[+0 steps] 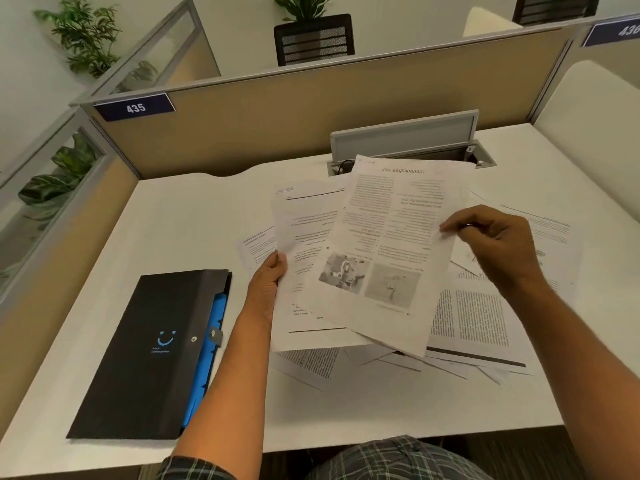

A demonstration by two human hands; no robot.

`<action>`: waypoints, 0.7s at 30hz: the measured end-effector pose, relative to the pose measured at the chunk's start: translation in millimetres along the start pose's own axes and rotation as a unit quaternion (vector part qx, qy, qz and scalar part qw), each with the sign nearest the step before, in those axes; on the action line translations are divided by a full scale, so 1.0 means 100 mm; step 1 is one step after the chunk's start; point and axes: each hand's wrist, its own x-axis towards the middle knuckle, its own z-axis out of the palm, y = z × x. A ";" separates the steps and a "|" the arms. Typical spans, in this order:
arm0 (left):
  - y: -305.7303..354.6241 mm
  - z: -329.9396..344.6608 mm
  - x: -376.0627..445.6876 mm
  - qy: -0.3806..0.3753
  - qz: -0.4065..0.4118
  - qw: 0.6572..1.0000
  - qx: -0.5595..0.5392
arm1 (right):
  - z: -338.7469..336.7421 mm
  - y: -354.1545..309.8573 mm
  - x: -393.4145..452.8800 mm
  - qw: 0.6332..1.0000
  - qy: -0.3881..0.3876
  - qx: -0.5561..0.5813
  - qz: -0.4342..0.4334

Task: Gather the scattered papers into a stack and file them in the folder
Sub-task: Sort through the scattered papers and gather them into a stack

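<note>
Left hand [268, 277] and right hand [485, 233] pinch sheets' [388, 244] edges.

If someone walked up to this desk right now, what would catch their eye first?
Probably the two printed white sheets held up at the centre: the left hand grips the plainer text sheet, while the right hand pinches the sheet with two grey photos. Beneath them, loose printed pages lie scattered over the white desk. At the left lies the closed black folder with blue tabs.
</note>
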 end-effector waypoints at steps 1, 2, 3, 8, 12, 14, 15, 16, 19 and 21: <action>0.01 -0.01 0.00 -0.007 0.003 1.000 0.010 | 0.00 0.01 0.01 0.999 -0.007 0.043 0.030; 0.01 -0.01 0.01 -0.014 0.008 1.000 0.024 | 0.01 0.01 0.01 0.995 -0.014 0.078 0.055; 0.00 0.00 0.01 -0.022 0.014 0.999 0.038 | 0.05 0.01 0.00 0.992 -0.020 0.100 0.079; -0.10 0.17 -0.04 -0.028 -0.011 0.996 0.083 | 0.35 0.16 -0.09 0.986 -0.067 0.057 0.144; -0.12 0.21 0.00 -0.041 -0.021 0.997 0.060 | 0.54 0.30 -0.05 0.979 -0.094 0.063 0.171; -0.12 0.20 0.02 -0.036 -0.023 0.998 0.048 | 0.59 0.38 -0.03 0.971 -0.095 0.071 0.207; -0.13 0.18 0.03 -0.034 -0.027 0.998 0.047 | 0.60 0.42 -0.03 0.967 -0.096 0.079 0.224; -0.14 0.17 0.04 -0.037 -0.031 0.998 0.047 | 0.60 0.46 -0.03 0.961 -0.099 0.090 0.242; -0.20 0.14 0.03 -0.070 -0.040 0.995 0.053 | 0.60 0.54 -0.06 0.941 -0.110 0.134 0.292; -0.23 0.16 0.00 -0.094 -0.054 0.992 0.063 | 0.62 0.57 -0.10 0.930 -0.112 0.162 0.309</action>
